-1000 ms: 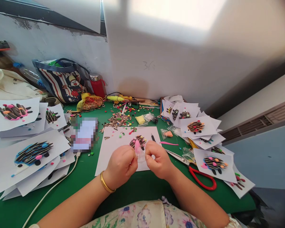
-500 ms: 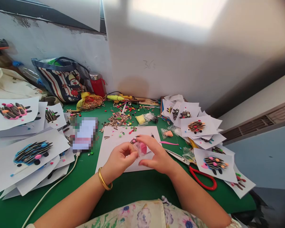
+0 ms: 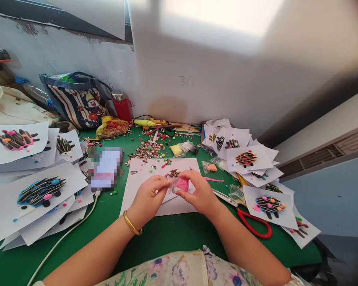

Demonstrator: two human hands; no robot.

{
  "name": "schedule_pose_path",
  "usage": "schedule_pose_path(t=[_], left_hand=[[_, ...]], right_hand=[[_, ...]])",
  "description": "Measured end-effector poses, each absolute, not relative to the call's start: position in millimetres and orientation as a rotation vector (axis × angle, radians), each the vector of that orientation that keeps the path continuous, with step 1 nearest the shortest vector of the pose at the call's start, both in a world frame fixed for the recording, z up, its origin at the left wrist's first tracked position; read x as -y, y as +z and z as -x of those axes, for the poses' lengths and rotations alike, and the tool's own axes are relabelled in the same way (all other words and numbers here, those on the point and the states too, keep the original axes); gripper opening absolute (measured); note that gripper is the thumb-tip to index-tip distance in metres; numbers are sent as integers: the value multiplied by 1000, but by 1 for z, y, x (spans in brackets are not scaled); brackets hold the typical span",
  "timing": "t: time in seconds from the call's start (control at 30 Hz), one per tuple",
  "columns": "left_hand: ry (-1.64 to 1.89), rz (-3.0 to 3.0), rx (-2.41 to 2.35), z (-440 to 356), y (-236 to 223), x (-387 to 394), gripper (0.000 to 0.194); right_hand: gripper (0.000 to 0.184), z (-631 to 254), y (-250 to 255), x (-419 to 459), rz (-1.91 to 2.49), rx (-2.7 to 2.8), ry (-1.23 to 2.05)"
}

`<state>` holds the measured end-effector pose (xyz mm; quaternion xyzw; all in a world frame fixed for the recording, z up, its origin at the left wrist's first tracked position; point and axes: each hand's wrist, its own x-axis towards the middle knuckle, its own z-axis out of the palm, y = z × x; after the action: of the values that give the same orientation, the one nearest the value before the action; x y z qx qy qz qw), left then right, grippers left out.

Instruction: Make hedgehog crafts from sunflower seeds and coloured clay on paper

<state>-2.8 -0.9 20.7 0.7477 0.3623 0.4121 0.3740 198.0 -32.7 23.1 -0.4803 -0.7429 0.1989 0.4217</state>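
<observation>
Between my hands is a clear plastic bag with a lump of pink modelling clay [image 3: 183, 184] in it. My left hand [image 3: 150, 194] pinches the loose end of the bag [image 3: 172, 185]. Fingers and thumb of my right hand [image 3: 200, 194] close round the pink lump from the right. Beneath them lies a white sheet of paper [image 3: 137, 202], and on it a picture of a hedgehog [image 3: 172, 173] made of striped sunflower seeds, partly covered by my hands. Small coloured clay balls [image 3: 158, 165] dot the sheet's upper part.
Red-handled scissors [image 3: 255, 224] and a pink strip [image 3: 214, 179] lie at the right. Seed-hedgehog cards are stacked on the left [image 3: 50, 194] and right [image 3: 270, 204]. Behind the sheet are loose sunflower seeds [image 3: 147, 149] and a bag of yellow clay [image 3: 176, 149]. A phone [image 3: 107, 167] with a cable lies left.
My right hand has gone from spread fingers to closed round the pink clay. My left hand still pinches the bag, which now lies stretched between both hands.
</observation>
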Motion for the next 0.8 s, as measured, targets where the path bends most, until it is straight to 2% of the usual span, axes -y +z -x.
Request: schedule_pose_path(t=[0.27, 0.43, 0.6, 0.8], left_hand=[[995, -1994, -938, 1, 19, 1, 20], [1006, -2153, -894, 1, 16, 1, 22], [1035, -2328, -975, 1, 15, 3, 14], [964, -2270, -1035, 0, 19, 4, 11]], right_hand=[[23, -187, 20, 36, 1223, 1968, 338], [31, -186, 15, 37, 1258, 1995, 225], [37, -184, 16, 39, 1311, 2005, 129], [41, -180, 11, 41, 1250, 2035, 63]])
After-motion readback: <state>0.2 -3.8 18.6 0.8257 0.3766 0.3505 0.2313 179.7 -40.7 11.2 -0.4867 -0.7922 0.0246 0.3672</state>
